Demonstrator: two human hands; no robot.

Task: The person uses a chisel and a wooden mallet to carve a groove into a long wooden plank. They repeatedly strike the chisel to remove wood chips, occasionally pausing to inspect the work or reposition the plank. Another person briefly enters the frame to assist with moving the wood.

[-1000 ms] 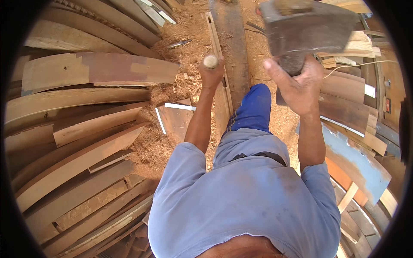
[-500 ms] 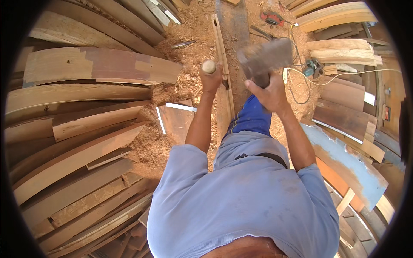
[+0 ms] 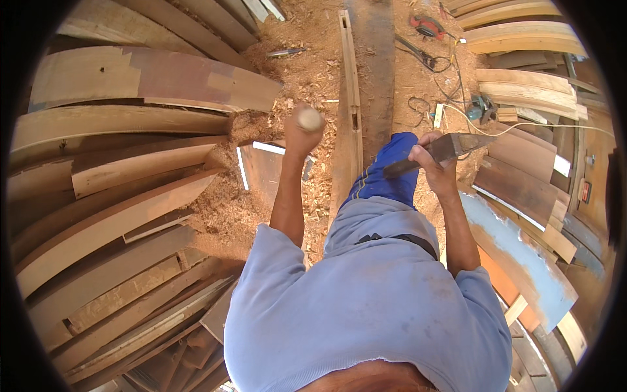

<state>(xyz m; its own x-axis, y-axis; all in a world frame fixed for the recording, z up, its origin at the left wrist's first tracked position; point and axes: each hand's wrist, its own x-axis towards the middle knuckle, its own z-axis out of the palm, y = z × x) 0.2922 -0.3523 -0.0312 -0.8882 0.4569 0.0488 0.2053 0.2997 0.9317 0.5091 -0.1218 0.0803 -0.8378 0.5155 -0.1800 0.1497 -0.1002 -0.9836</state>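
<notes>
My left hand (image 3: 302,137) is closed around a chisel-like tool with a round, pale wooden handle end (image 3: 309,119). Its blade is mostly hidden below the fist. The fist is held left of a long, narrow timber (image 3: 350,78) with slots cut into it, apart from the wood. Over my right thigh, in blue trousers (image 3: 392,163), my right hand (image 3: 436,163) grips a dark, heavy-headed striking tool (image 3: 457,145). One end of that tool tapers to the right, and whether it is a mallet or a hatchet is unclear.
Wood shavings (image 3: 313,72) cover the ground around a wide plank (image 3: 377,72). Stacked curved boards (image 3: 124,130) line the left; pale boards (image 3: 522,39) and a blue-painted panel (image 3: 522,248) lie right. A red power tool (image 3: 428,26), teal tool (image 3: 481,108) and cords are farther off.
My left hand has moved left and slightly nearer, away from the slotted timber with its tool. The right hand's tool has swung down and turned to the right. The view has shifted slightly.
</notes>
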